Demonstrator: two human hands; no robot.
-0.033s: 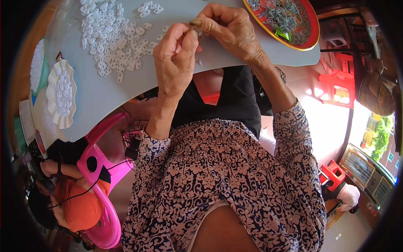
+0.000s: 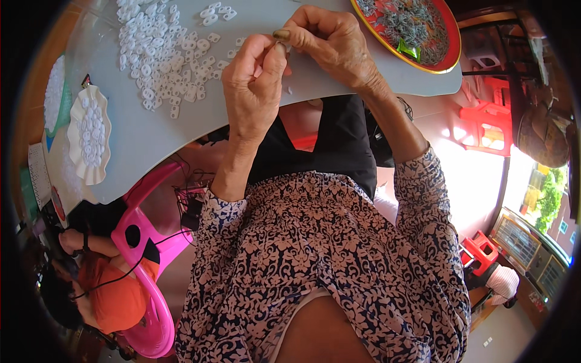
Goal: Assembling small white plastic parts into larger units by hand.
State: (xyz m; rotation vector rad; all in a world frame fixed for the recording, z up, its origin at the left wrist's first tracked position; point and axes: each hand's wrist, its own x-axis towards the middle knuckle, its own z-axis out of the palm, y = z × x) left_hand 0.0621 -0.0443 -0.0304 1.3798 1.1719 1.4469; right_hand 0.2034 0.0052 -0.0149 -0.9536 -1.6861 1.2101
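My left hand [image 2: 257, 85] and my right hand [image 2: 333, 48] meet above the near edge of the grey table [image 2: 139, 145]. Thumbs and fingertips of both are pinched together at one spot, and whatever they hold is too small and too covered to make out. Left of them spreads a loose pile of small white plastic pieces with holes [image 2: 154, 60]. To the right sits a round red tray [image 2: 449, 57] with a gold rim, heaped with small thin grey pieces [image 2: 417, 30] and one shiny green scrap [image 2: 409, 49].
A white wavy-edged dish [image 2: 75, 136] of white pieces stands at the table's left end, beside a green-edged container [image 2: 57, 103]. A person in orange [image 2: 115, 296] sits by a pink chair [image 2: 158, 308] at lower left. Red stools [image 2: 487, 130] stand on the right.
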